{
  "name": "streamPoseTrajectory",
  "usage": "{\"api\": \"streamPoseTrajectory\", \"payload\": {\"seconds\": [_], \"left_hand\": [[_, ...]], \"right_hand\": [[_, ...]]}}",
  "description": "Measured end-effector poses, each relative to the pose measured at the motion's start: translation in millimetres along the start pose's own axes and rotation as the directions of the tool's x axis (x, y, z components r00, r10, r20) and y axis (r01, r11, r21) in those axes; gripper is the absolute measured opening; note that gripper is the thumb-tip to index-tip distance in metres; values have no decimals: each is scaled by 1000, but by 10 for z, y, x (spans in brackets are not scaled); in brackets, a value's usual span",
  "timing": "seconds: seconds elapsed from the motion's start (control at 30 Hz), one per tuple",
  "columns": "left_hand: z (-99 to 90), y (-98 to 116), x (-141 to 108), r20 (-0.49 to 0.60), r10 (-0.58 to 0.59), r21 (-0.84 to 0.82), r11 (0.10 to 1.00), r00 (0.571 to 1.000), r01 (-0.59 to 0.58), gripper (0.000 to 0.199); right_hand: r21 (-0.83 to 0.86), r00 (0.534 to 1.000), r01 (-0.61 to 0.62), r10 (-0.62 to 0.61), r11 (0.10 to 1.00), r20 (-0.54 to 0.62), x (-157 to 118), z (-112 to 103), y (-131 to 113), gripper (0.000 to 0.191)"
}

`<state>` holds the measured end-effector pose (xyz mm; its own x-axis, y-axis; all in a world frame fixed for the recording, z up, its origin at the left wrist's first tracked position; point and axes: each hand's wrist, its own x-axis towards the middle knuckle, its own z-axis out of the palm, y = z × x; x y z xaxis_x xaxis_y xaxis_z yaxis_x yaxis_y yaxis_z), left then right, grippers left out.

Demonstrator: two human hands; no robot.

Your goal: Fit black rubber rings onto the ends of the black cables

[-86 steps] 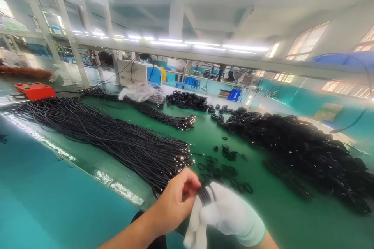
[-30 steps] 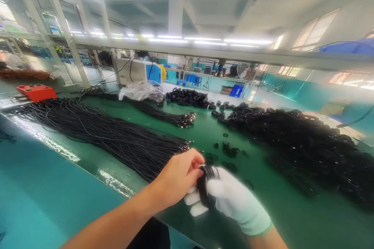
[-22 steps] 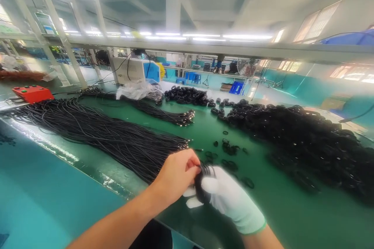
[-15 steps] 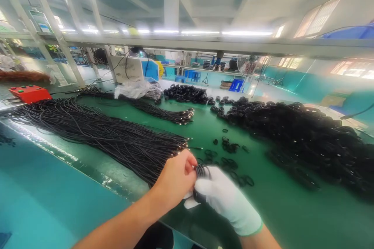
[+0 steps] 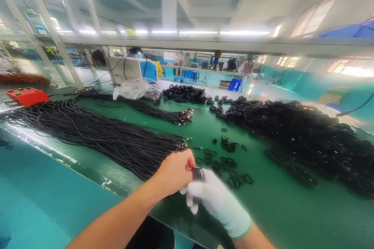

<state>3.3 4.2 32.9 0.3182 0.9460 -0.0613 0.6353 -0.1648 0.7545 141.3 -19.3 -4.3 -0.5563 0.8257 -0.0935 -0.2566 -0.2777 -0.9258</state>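
At the table's front edge my two hands meet around a coil of black cable, its loops side by side. The gloved right hand grips the coil, with the thumb across its near side. My bare left hand is closed against the coil's left side; its fingertips are mostly hidden. Just behind them, a long bundle of straight black cables ends in metal tips. Small black rings lie loose on the green table mat beyond the glove.
A large heap of black coils covers the right side. Further back are a smaller coil pile, a second cable bundle and a clear plastic bag. A red control box stands left, a white-and-blue machine behind.
Both hands have shifted slightly left, still together at the coil. The right hand's lower fingers have changed position beneath it. The view has moved slightly.
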Motion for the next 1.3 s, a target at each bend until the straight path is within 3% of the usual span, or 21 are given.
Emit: {"api": "streamPoseTrajectory", "payload": {"seconds": [0.1, 0.17, 0.23, 0.33, 0.47, 0.6, 0.7, 0.77, 0.87, 0.97, 1.07, 1.13, 1.17, 1.23, 1.3], "left_hand": [[-94, -26, 43, 62, 58, -72, 996, 996, -53, 11], [-180, -65, 70, 48, 62, -98, 994, 997, -57, 16], [-260, -123, 99, -3, 50, -90, 995, 999, -50, 19], [-289, -220, 165, -69, 55, 45, 998, 996, -52, 16], [-82, -297, 365, -19, 166, 356, 923, 986, -148, 11], [222, -322, 651, 54, 196, 404, 892, 979, -201, 9], [327, -313, 776, 90, 204, 388, 894, 975, -223, 6], [313, -276, 775, 82, 210, 343, 912, 974, -225, 6], [251, -173, 671, 83, 227, 229, 943, 970, -240, 15], [266, -86, 540, 105, 183, -126, 977, 977, -169, 21], [367, -98, 464, 80, 72, -412, 911, 994, -32, 25], [428, -146, 437, 17, 36, -410, 912, 999, -26, 29], [441, -169, 422, -6, 30, -418, 908, 1000, -29, 31], [421, -192, 377, -10, 13, -536, 844, 1000, -16, 34], [337, -180, 307, 34, 3, -722, 691, 999, 23, 37]], "right_hand": [[74, 998, 51, -49, 996, -25, 1, -31, 26, 23], [144, 994, 97, -88, 985, -64, -12, -114, -12, 28], [267, 977, 170, -126, 949, -172, -42, -252, -103, 33], [429, 910, 285, -102, 857, -401, -103, -477, -272, 39], [447, 875, 229, 19, 865, -485, -126, -582, -355, 41], [424, 880, 180, 47, 888, -472, -63, -511, -266, 40], [389, 889, 192, 8, 901, -458, -8, -497, -185, 40], [316, 876, 235, -60, 919, -479, 26, -508, -151, 41], [163, 813, 283, -147, 945, -563, 91, -501, -125, 45], [99, 771, 300, -180, 949, -611, 166, -435, -98, 52], [97, 757, 311, -185, 946, -626, 207, -360, -67, 47], [207, 786, 326, -143, 922, -602, 181, -336, -63, 40], [329, 834, 327, -107, 886, -541, 150, -333, -67, 39], [573, 946, 261, -87, 777, -313, 64, -345, -84, 40], [647, 985, 171, -146, 743, -93, -14, -374, -103, 41]]}}
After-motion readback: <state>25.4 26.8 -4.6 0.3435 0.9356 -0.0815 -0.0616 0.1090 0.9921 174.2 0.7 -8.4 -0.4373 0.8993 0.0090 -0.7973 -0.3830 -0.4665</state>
